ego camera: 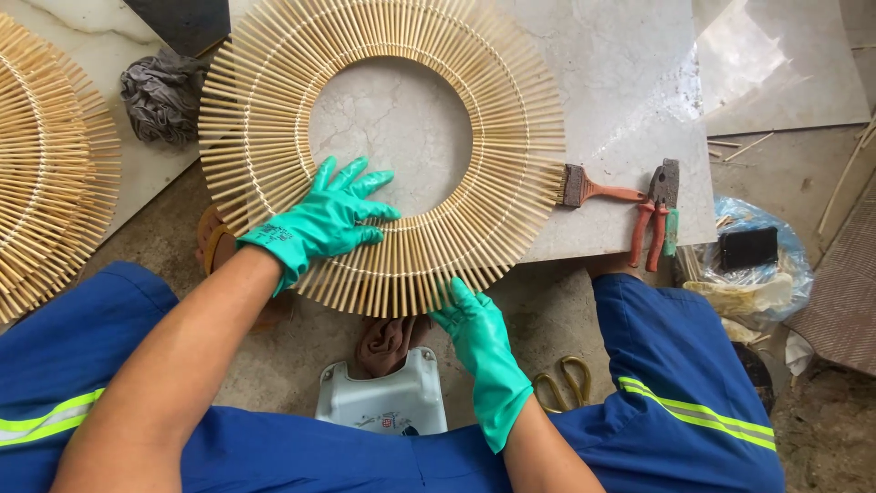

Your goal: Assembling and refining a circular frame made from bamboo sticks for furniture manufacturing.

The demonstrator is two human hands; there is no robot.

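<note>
where the view begins at the far left, a second bamboo stick ring (46,173) lies partly out of frame on a pale slab, and a crumpled grey rag (162,94) sits just beside it near the top. next comes the large bamboo stick ring (511,137), a flat wreath of thin sticks fanned out around an open centre, lying on a marble tile (630,82) with its lower edge hanging past the tile's front rim toward the person's lap. the left hand (324,219), in a teal rubber glove, rests palm down on the ring's lower left arc, its fingers spread wide and flat across the sticks, the tips reaching to the inner opening. below the ring, between the blue trouser legs with reflective stripes, a small grey-white plastic stool (388,397) stands on the concrete floor, with a brown sandal (388,340) just behind it. the right hand (482,333), gloved the same, touches the ring's bottom edge from below, fingers held close together and pointing up against the stick ends; it grips nothing that can be seen. a pair of yellow-handled scissors (561,382) lies on the floor just beside that forearm. further right, a paintbrush (593,189) with a reddish handle lies on the tile, its bristles touching the ring's outer edge, and red-handled pliers (655,215) lie next to it. a plastic bag (757,256) holding a dark object sits at the far right.
</note>
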